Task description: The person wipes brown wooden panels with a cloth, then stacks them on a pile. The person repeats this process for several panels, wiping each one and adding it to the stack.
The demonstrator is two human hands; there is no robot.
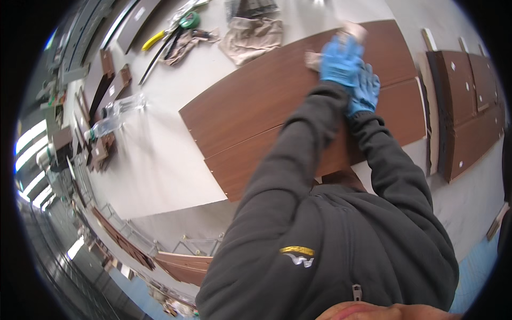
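Pressing down with both gloved hands on the upper of two long dark brown panels (256,101), lying flat side by side across the middle of the pale worktop (160,165), reaching toward its far right corner. Left hand (341,58) in a blue glove clamping a crumpled beige cloth (354,31) against the panel face, near the panel's far end; right hand (365,88) just behind it, resting on the same board, fingers bent, whether gripping anything impossible to tell. Judging the panel stiff, fairly heavy and smooth, probably slippery under a glove: best taken along the long edges, not the face. Judging the cloth soft and light, bunching easily. Lying at the worktop's far edge: another rag (253,37) and a yellow-handled tool (154,38). Stacked beside the right edge: more brown boards (469,117).
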